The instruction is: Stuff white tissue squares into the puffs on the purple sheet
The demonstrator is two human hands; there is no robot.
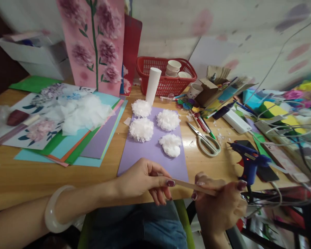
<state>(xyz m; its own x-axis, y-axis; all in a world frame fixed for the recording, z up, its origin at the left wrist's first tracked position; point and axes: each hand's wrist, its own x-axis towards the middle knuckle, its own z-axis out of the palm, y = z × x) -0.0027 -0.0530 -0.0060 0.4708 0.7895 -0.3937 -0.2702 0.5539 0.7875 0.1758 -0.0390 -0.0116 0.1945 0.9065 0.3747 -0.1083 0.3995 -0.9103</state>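
Observation:
Between my hands stretches a thin, flat beige stick (pixel 188 184), just off the table's front edge. My left hand (pixel 147 180), with a white bangle on its wrist, pinches one end between thumb and fingers. The other end lies in my right hand (pixel 220 204), whose fingers are curled round it. Beyond them a purple paper sheet (pixel 150 160) carries several white ruffled paper flowers (pixel 141 130). The flower nearest my hands (pixel 171 145) looks looser and less round than the others.
Scissors (pixel 208 143) and a blue glue gun (pixel 248 159) with its red light on lie to the right. Coloured paper sheets and white tissue (pixel 80 110) are piled left. A white roll (pixel 152 85) stands before a red basket (pixel 168 86). Loose cables (pixel 285 121) tangle at far right.

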